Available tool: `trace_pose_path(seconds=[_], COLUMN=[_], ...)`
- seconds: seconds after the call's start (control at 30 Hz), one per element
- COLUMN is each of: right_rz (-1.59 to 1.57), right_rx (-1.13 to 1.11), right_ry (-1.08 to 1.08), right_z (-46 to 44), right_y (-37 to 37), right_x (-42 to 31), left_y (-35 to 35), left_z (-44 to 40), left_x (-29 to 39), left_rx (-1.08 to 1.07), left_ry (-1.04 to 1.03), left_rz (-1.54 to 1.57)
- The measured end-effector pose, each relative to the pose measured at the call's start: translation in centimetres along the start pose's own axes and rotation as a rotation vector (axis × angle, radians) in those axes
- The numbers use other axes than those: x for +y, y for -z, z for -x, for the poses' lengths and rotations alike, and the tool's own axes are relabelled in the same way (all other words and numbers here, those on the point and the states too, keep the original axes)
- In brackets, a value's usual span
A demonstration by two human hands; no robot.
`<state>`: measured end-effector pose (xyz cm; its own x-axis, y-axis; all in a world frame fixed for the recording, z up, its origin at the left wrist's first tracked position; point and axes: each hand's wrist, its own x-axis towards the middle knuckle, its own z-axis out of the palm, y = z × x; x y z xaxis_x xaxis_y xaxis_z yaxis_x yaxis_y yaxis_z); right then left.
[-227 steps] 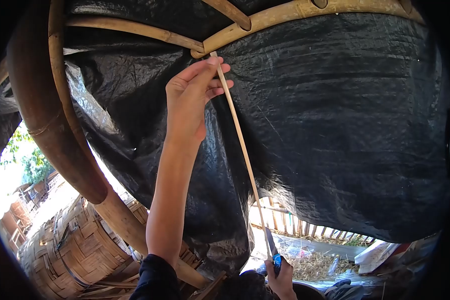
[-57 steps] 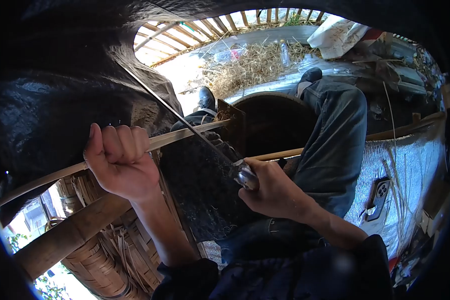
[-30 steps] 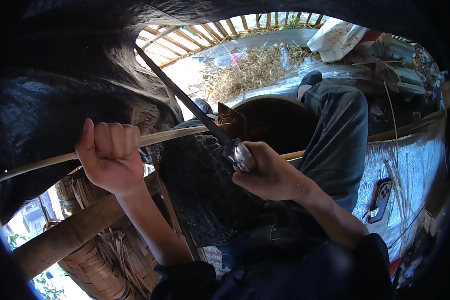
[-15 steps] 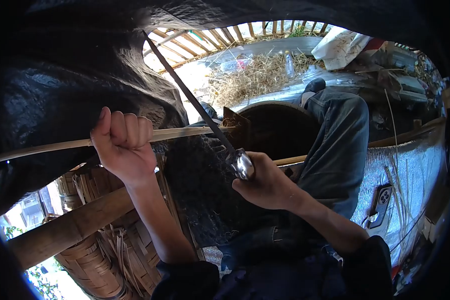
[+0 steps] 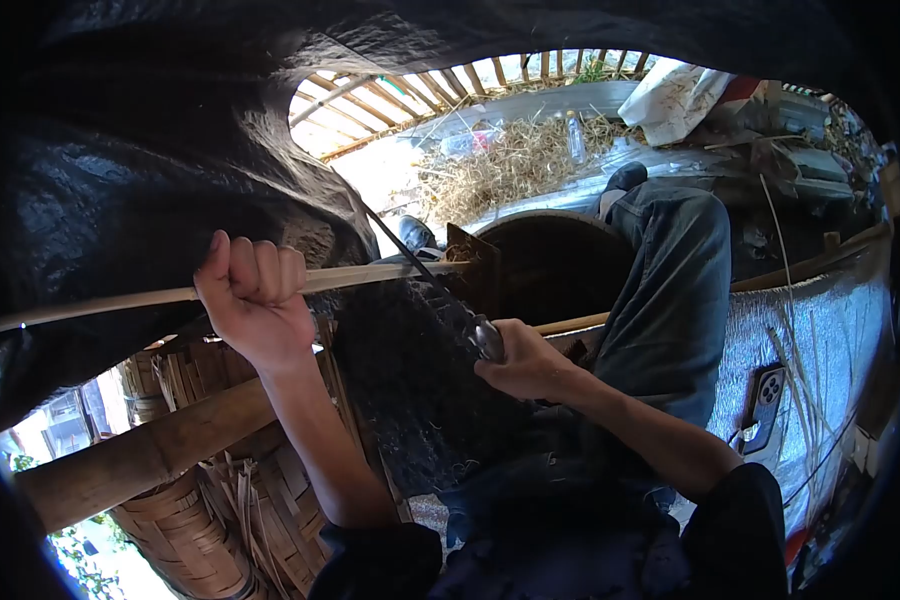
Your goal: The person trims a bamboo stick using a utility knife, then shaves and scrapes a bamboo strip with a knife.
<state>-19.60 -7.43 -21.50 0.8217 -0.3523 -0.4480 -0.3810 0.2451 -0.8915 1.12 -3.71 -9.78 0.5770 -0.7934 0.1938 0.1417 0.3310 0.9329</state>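
Observation:
My left hand (image 5: 262, 300) is closed around a long, pale bamboo strip (image 5: 100, 306) that runs roughly level across the view. The strip's right end meets a small upright brown board (image 5: 478, 268). My right hand (image 5: 532, 362) grips the handle of a long knife (image 5: 402, 248). Its dark, narrow blade slants up and left, crossing in front of the strip near the board. Whether the edge touches the strip I cannot tell. Dark cloth or fibrous matter (image 5: 395, 370) covers the lap below the strip.
Behind the board is a dark round tub (image 5: 560, 262), beside my jeans-clad leg (image 5: 670, 260). A thick bamboo pole (image 5: 150, 455) and woven baskets (image 5: 185, 530) are at lower left. A phone (image 5: 765, 400) lies on silvery sheeting at right. Straw (image 5: 510, 160) lies beyond; black plastic hangs left.
The knife has come down, its blade now lower and closer to the strip. My right hand moved slightly down and right; my left hand shifted slightly right, still holding the strip.

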Motion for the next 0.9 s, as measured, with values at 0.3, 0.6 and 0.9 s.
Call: trace_pose_path(seconds=[0.3,0.6,0.9], right_rz=[-0.078,0.165,0.094], right_rx=[0.149,0.058,0.077], right_ry=[0.3,0.073,-0.12], right_z=[1.3,-0.2,-1.8], right_y=[0.4,1.2,-0.8], right_x=[-3.5,-0.8,4.2], left_y=[0.1,-0.1,0.2], left_z=[-0.4,0.0,-0.1], left_x=[-0.1,-0.1,0.0], left_rx=[0.061,0.079,0.075], left_ry=[0.004,0.014,0.009], left_rz=[-0.002,-0.002,0.008])
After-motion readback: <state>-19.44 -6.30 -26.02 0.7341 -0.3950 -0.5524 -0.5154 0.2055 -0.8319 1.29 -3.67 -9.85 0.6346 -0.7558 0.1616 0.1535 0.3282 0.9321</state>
